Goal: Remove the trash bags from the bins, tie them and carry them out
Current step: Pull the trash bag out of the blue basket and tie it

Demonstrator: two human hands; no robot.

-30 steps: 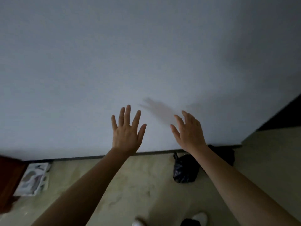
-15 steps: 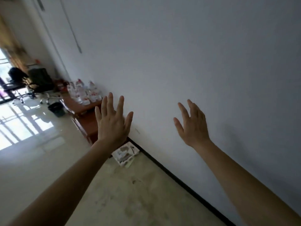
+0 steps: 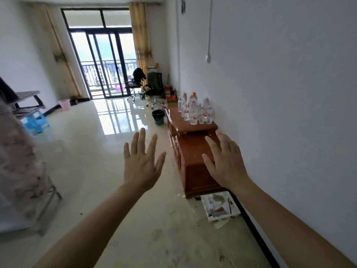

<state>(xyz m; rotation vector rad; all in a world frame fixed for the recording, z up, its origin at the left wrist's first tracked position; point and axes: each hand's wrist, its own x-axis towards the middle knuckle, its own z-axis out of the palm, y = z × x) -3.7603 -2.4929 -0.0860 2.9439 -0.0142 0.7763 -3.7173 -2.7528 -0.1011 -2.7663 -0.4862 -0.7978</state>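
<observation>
My left hand [image 3: 142, 163] and my right hand [image 3: 225, 161] are both raised in front of me, palms away, fingers spread, holding nothing. A dark bin [image 3: 158, 117] with a black liner stands on the floor far ahead, beside the end of the wooden cabinet. A pink bin [image 3: 65, 104] stands further off at the left wall near the balcony door. No tied trash bag shows in this view.
A long low wooden cabinet [image 3: 193, 157] runs along the right wall [image 3: 280, 113], with several water bottles [image 3: 195, 110] on it. A white foam tray [image 3: 219, 207] lies on the floor at its near end. Office chairs [image 3: 152, 89] stand by the balcony door. A cloth-covered table [image 3: 21, 171] is at left.
The view has swung left from the bare wall and the black bags on the floor to the length of the room. Both hands stay raised and empty.
</observation>
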